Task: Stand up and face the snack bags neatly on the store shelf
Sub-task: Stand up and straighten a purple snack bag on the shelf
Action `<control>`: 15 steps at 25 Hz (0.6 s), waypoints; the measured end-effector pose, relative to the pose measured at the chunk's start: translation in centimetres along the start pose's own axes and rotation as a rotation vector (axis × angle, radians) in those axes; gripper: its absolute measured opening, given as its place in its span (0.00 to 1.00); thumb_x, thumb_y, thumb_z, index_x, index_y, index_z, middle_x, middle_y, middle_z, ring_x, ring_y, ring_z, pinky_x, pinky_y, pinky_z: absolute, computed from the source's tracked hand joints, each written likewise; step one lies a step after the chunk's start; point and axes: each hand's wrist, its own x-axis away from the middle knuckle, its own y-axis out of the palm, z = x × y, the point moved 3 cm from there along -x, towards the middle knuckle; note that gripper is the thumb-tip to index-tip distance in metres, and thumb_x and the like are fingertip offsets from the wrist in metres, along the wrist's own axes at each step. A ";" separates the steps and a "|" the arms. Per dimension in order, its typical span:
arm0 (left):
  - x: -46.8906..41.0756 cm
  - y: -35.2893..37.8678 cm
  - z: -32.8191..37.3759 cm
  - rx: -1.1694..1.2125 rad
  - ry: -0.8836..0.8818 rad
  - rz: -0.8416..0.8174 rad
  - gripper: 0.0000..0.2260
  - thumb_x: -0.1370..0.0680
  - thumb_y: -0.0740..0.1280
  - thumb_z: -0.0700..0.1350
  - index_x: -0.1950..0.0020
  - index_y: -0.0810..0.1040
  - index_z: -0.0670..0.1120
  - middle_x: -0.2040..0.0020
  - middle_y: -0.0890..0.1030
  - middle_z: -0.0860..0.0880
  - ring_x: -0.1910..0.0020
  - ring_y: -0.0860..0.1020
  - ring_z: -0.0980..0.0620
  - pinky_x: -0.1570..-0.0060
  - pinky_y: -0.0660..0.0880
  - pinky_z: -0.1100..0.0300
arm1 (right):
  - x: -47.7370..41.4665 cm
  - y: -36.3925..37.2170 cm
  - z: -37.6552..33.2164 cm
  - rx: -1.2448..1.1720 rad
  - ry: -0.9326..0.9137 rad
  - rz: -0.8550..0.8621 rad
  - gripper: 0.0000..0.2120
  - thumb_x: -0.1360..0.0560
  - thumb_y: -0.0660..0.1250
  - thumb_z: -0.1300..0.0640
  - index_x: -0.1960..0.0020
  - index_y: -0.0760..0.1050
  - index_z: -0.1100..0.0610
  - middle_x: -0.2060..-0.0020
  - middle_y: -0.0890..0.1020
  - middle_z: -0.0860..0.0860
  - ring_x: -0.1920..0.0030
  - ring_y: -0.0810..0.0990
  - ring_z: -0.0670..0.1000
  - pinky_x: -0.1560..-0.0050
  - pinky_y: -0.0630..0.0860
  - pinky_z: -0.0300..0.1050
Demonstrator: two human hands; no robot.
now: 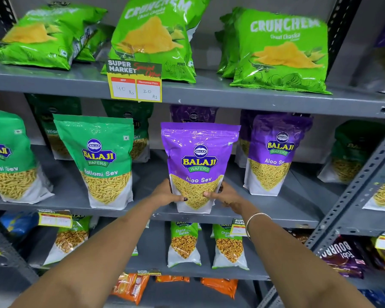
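Head view: purple Aloo Sev bag (pixel 198 161) upright at middle shelf (pixel 265 215) front edge, between green Ratlami Sev bag (pixel 102 161) and second purple bag (pixel 273 156). Left hand (pixel 166 193) and right hand (pixel 226 195) clasped around its lower sides, thumbs across the front.

Top shelf: three stacks of bright green Crunchem crisp bags (pixel 280 50), exact bag count not resolvable. Middle shelf: four purple Aloo Sev pouches (pixel 198 165) and at least five green Ratlami Sev pouches (pixel 100 161). Below: three green Chana Garam pouches (pixel 183 243) clearly visible, plus one yellow price card (pixel 135 82).
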 end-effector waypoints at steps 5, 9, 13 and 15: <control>1.6 0.6 0.5 -0.422 -0.351 -0.482 0.14 0.25 0.64 0.53 0.53 0.74 0.42 0.59 0.77 0.47 0.58 0.77 0.50 0.48 0.74 0.53 | 0.6 -2.5 0.8 0.091 0.063 0.154 0.42 0.31 0.73 0.51 0.25 0.53 0.60 0.27 0.64 0.56 0.31 0.67 0.54 0.46 0.72 0.46; 2.4 5.3 4.6 -0.363 -0.298 -0.797 0.12 0.21 0.57 0.51 0.55 0.73 0.44 0.56 0.77 0.47 0.57 0.77 0.50 0.45 0.71 0.50 | 2.1 -7.7 1.9 0.095 0.074 0.368 0.42 0.29 0.71 0.49 0.25 0.51 0.63 0.26 0.62 0.58 0.27 0.64 0.57 0.38 0.68 0.48; -0.4 11.0 9.6 -0.105 -0.028 -0.571 0.07 0.21 0.59 0.48 0.52 0.71 0.45 0.46 0.73 0.43 0.53 0.75 0.49 0.59 0.72 0.61 | 3.5 -14.4 3.4 0.076 0.099 0.510 0.32 0.28 0.71 0.55 0.30 0.61 0.64 0.36 0.72 0.56 0.38 0.72 0.56 0.40 0.71 0.47; -3.0 13.5 11.7 0.013 0.050 -0.376 0.09 0.23 0.63 0.49 0.47 0.68 0.45 0.46 0.72 0.44 0.48 0.73 0.48 0.57 0.72 0.59 | 2.9 -18.2 4.5 0.060 0.083 0.508 0.34 0.32 0.75 0.54 0.33 0.64 0.64 0.41 0.74 0.54 0.46 0.72 0.52 0.48 0.74 0.47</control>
